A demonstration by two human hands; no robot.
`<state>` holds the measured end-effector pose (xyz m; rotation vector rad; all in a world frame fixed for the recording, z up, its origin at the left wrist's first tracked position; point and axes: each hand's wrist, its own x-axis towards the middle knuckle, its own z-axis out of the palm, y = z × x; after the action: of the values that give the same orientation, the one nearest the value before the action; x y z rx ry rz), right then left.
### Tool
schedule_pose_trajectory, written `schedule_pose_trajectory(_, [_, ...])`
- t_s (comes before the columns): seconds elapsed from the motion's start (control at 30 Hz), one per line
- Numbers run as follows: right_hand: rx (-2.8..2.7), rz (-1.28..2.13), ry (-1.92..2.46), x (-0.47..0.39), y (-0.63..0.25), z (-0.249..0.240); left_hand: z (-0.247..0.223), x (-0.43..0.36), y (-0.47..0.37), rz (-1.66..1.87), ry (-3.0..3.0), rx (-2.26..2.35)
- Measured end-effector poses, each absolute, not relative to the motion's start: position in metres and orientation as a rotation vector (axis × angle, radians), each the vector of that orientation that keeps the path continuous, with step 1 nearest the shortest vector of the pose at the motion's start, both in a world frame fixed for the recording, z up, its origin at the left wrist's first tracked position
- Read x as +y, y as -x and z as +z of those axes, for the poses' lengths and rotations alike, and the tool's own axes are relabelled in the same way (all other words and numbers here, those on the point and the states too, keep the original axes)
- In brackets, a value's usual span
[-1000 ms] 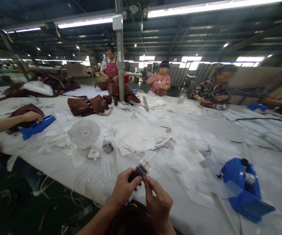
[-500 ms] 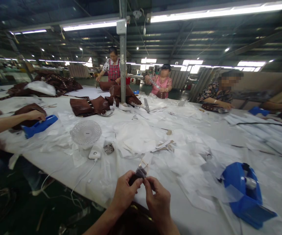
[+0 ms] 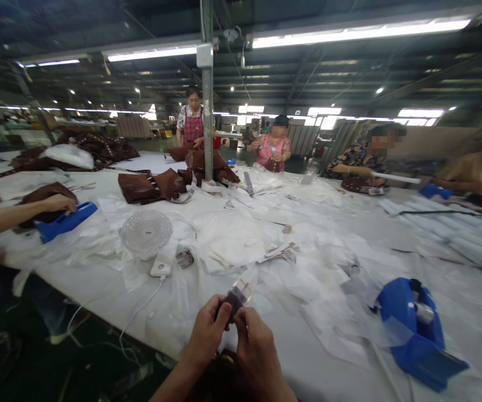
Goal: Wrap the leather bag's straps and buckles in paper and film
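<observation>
My left hand point(image 3: 208, 329) is closed around a dark strap with a pale gold buckle point(image 3: 243, 287) at its upper end. Translucent film seems to cover part of the buckle. Thumb and forefinger of my right hand point(image 3: 258, 346) pinch at the strap's lower right edge; the exact grip is partly hidden. Below my hands, a dark brown piece point(image 3: 220, 379) with gold-coloured metal lies at the table's edge, mostly in shadow. Thin white wrapping sheets point(image 3: 232, 237) are heaped on the table beyond the strap.
A blue tape dispenser point(image 3: 408, 329) stands at right. A white fan point(image 3: 146, 231) with a cable sits left of centre. Brown leather bags point(image 3: 153, 187) lie farther back by a metal post point(image 3: 207, 111). A co-worker's hand point(image 3: 59, 204) rests near another blue dispenser point(image 3: 67, 220).
The strap has tilted, so its buckle now shows more clearly above my left hand. My right hand has shifted slightly left and down. At right, a co-worker now has a long pale strip in view.
</observation>
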<state>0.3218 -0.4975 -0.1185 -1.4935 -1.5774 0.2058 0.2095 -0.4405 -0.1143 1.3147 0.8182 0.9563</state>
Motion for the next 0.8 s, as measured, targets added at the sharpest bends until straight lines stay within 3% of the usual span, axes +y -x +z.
schedule_pose_trajectory(0.1, [-1.514, 0.344, 1.426, -0.5, -0.315, -0.12, -0.12, -0.438, -0.211, 1.058, -1.161, 0.886])
schedule_pose_trajectory(0.33, [-0.678, 1.045, 1.316, -0.493, -0.315, -0.118, -0.131, -0.443, -0.205, 1.164, -1.14, 0.928])
schedule_pose_trajectory(0.8, [-0.745, 1.0, 1.329, -0.489, -0.309, -0.108, -0.136, -0.438, -0.192, 1.022, -0.833, 0.744])
